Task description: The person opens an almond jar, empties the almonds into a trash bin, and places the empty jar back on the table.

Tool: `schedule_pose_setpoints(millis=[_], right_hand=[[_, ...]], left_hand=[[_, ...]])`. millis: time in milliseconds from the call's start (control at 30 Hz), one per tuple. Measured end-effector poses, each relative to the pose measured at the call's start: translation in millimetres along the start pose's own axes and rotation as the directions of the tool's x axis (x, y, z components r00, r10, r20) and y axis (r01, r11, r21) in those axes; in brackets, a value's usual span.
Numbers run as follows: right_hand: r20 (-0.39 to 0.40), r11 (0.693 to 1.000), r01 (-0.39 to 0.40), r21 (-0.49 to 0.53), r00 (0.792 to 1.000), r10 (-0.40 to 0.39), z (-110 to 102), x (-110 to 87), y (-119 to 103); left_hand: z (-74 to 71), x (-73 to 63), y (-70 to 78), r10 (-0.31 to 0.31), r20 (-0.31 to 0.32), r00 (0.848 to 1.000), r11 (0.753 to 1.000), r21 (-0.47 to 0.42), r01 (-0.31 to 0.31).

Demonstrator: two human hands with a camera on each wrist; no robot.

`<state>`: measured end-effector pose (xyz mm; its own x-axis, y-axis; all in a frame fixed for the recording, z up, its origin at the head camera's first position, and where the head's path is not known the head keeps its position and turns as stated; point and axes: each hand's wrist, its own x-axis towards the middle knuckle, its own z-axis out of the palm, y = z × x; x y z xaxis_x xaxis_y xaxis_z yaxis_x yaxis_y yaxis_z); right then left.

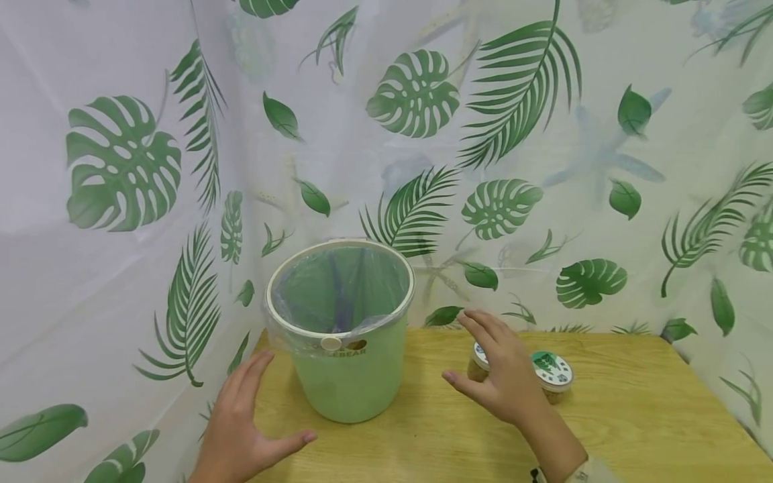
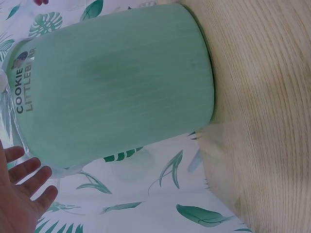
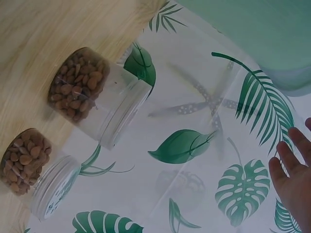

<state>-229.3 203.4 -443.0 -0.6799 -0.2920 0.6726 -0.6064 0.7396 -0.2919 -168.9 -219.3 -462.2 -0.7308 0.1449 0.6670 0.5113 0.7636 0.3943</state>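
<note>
A light green trash bin [image 1: 350, 382] stands upright on the wooden table, lined with a clear plastic bag [image 1: 284, 335] folded over its cream rim. My left hand [image 1: 238, 416] is beside the bin's left front, fingers spread and thumb out, holding nothing. On the other side, my right hand [image 1: 501, 376] hovers to the right of the bin with fingers extended and nothing in it. Two clear jars of brown nuts stand by that hand: one jar [image 3: 80, 87] is partly hidden behind it in the head view, and the other jar [image 1: 552, 376] sits just right of it.
The wooden table [image 1: 640, 402] extends to the right. White curtain [image 1: 338, 161] with green leaf prints hangs behind the table, and more of it [image 1: 72, 288] closes off the left side near the bin.
</note>
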Motion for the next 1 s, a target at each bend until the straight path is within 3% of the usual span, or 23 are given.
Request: schedule_pose_setpoints(millis=[233,533,1000], right_hand=[[0.008,1.000,-0.015,0.001,1.000,0.015,1.7,3.1,-2.9],[0.033,0.998,0.004,0.063,0.999,-0.006,5.2,14.3,-11.4],[0.037,0.994,0.006,0.106,0.999,-0.010,8.2,30.3,-22.4]], left_hand=[[3.2,6.2,5.2,0.013,-0.017,1.000,0.999,-0.031,-0.013],[6.8,13.1,6.9,0.063,-0.086,0.994,0.998,-0.004,-0.064],[12.5,26.1,17.3,0.076,-0.100,0.992,0.997,-0.012,-0.078]])
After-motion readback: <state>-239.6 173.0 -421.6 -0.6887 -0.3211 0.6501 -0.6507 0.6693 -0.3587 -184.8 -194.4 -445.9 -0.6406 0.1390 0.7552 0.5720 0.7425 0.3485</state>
